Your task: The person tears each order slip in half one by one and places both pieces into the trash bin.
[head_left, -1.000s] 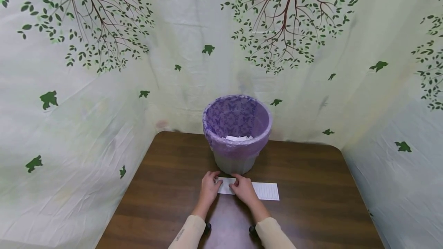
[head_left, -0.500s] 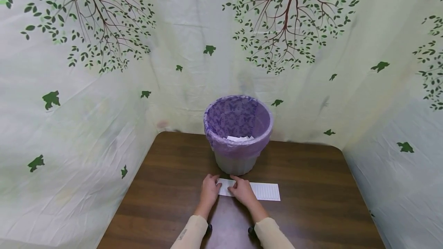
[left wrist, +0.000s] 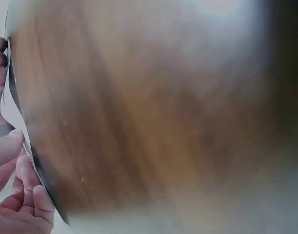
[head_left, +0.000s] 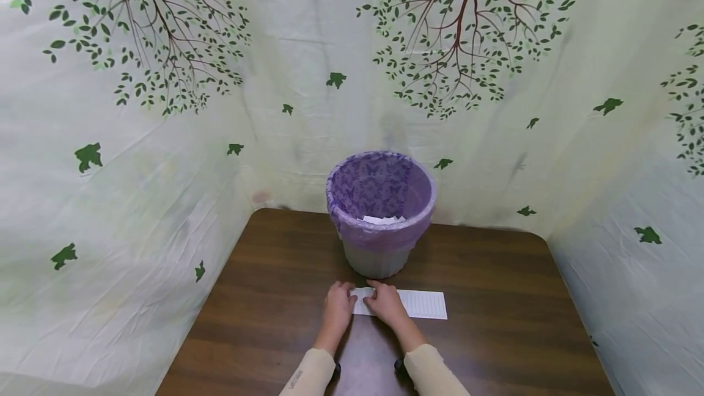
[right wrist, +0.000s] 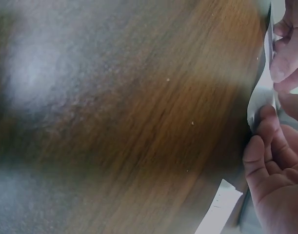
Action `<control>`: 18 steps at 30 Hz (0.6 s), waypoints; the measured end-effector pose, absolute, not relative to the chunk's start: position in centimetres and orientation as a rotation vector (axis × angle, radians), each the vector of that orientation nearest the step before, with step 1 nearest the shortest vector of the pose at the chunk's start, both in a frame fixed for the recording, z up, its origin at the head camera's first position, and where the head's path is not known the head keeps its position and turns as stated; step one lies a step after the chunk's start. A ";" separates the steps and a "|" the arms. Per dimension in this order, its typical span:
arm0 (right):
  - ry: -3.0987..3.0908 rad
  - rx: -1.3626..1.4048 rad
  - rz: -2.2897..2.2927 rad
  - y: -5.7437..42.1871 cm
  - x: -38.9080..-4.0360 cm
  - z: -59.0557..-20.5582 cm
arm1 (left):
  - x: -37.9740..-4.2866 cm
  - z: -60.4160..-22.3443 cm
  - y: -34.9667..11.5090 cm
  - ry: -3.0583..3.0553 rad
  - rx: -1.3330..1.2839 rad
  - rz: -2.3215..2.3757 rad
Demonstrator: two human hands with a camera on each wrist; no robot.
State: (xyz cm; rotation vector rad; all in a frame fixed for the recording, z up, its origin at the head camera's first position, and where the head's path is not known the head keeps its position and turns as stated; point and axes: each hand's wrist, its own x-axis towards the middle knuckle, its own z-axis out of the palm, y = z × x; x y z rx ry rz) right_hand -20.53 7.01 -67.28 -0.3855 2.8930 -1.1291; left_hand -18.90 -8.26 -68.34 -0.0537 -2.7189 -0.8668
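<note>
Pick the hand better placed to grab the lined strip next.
Probably right: the lined strip lies beside the right hand; the left hand is farther off. Both pinch the held paper, so right would need to let go first.

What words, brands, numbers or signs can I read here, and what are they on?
Nothing can be read.
Left sleeve: small dark marking like lettering, too blurred to read.
Paper strip beside the right hand: thin lines and tiny marks, too small to read.
</note>
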 end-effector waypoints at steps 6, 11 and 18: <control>2.955 -0.417 -1.072 6.9 -20.4 -67.1 | -18.3 -68.4 -7.7 -2.691 -0.059 -0.857; 2.974 -0.407 -1.084 6.8 -20.2 -67.3 | -17.8 -68.4 -7.4 -2.704 -0.069 -0.822; 2.984 -0.451 -1.106 7.0 -19.6 -67.4 | -16.8 -68.4 -7.0 -2.689 -0.175 -0.768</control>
